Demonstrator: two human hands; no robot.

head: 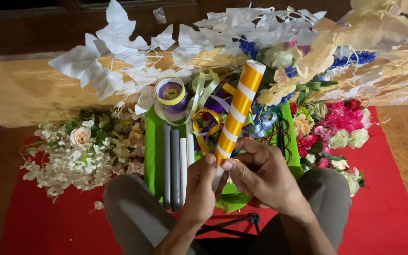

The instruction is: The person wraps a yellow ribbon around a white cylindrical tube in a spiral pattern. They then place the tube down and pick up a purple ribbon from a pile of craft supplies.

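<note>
Head view: both sets of fingertips pinch the lower end of the striped tube (pixel 236 115), orange and white, tilted up and away over the green tray (pixel 154 156). Left hand (pixel 200 184) is clamped on its base, thumb on top; right hand (pixel 260 174) grips just beside it, fingers curled round. Under the tube lie grey and white rods (pixel 175 165), curled ribbons (pixel 206 123) and a ribbon spool (pixel 170 93). White flowers (pixel 79 153) sit left, pink flowers (pixel 343 118) right, all on the red mat (pixel 393 198).
</note>
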